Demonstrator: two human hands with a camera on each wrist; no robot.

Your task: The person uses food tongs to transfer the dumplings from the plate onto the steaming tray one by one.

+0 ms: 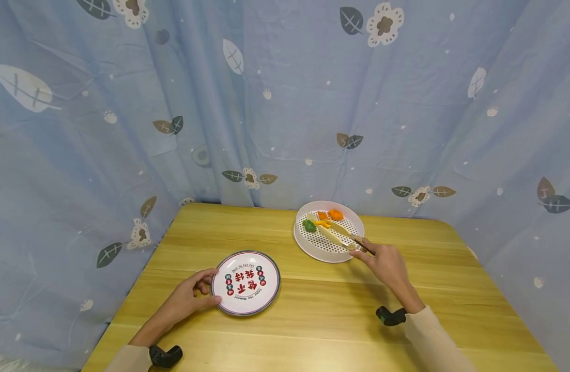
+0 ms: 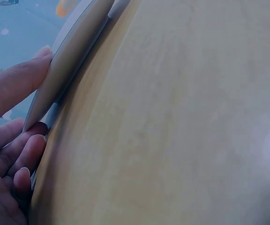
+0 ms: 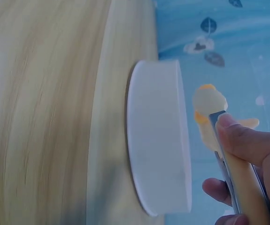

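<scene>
In the head view my left hand [image 1: 187,297] holds the left edge of a round white plate [image 1: 245,312] with red writing, its thumb and fingers at the rim. The left wrist view shows the plate's side [image 2: 69,61] against that thumb. My right hand [image 1: 387,263] grips a pair of tongs [image 1: 342,231] that reach into a white round basket [image 1: 328,256] with a perforated bottom. At the tongs' tips lies a yellow piece of food [image 1: 322,223]; whether they pinch it is unclear. Beside it are a green broccoli-like piece [image 1: 309,226] and orange pieces [image 1: 335,214].
The wooden table [image 1: 303,330] carries the plate at left and the basket near its back edge. Behind the table hangs a blue patterned curtain [image 1: 285,103]. A black wrist device [image 1: 390,316] sits at the right wrist, another [image 1: 166,356] at the left.
</scene>
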